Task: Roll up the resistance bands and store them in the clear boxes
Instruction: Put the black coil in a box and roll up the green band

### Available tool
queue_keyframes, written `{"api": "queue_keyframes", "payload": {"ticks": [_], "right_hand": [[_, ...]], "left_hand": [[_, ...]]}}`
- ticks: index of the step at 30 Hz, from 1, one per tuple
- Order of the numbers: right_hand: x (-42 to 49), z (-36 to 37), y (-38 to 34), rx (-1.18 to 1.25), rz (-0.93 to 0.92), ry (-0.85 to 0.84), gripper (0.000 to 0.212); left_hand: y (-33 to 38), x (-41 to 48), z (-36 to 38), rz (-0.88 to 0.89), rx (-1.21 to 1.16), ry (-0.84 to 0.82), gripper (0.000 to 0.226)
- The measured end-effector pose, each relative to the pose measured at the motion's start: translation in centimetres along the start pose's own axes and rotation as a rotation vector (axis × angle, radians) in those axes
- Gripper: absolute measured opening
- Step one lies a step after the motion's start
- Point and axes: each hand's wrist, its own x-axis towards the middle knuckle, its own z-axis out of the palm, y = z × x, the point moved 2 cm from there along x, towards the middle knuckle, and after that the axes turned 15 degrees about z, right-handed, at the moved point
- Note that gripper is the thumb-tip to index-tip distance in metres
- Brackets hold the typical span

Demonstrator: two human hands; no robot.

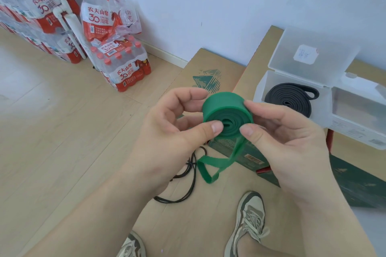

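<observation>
Both hands hold a green rubber resistance band (226,115) wound into a coil, in the air above the cardboard sheets. The left hand (177,123) and the right hand (277,131) curl their fingers round it, thumbs on the coil's face. Its loose end hangs below. A black coiled band (290,100) lies in the open clear plastic box (261,87).

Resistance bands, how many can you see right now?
2. A green band, mostly rolled, is held between the left hand and right hand; a coiled black band lies in the open clear box. The thin black cord on the floor may be another.
</observation>
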Motion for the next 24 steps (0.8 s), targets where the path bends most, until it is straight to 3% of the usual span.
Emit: {"api": "queue_keyframes", "payload": {"ticks": [2,4,8,10,15,19,24], "right_hand": [[0.0,0.1,-0.1,-0.007,-0.008,-0.003,0.030],[0.0,0.0,0.0,-0.095,-0.037,0.000,0.034],[0.0,0.5,1.1,-0.507,-0.174,-0.032,0.045],[0.0,0.7,1.3,-0.621,-0.236,-0.049,0.042],[0.0,0.9,1.4,-0.703,-0.307,-0.035,0.037],[0.2,0.0,1.2,-0.348,-0.111,0.026,0.037],[0.5,-0.5,0.4,-0.134,0.004,-0.022,0.033]], "left_hand": [[-0.2,-0.2,0.4,-0.040,-0.039,-0.012,0.048],[-0.5,-0.3,0.4,-0.030,0.112,-0.068,0.050],[-0.6,-0.7,0.3,0.378,0.835,-0.317,0.058],[-0.8,-1.0,0.7,0.424,0.926,-0.430,0.058],[-0.7,-0.8,0.4,0.233,0.693,-0.326,0.042],[-0.6,-0.5,0.0,0.063,0.402,-0.162,0.039],[-0.2,-0.2,-0.4,0.098,0.193,-0.049,0.032]]}}
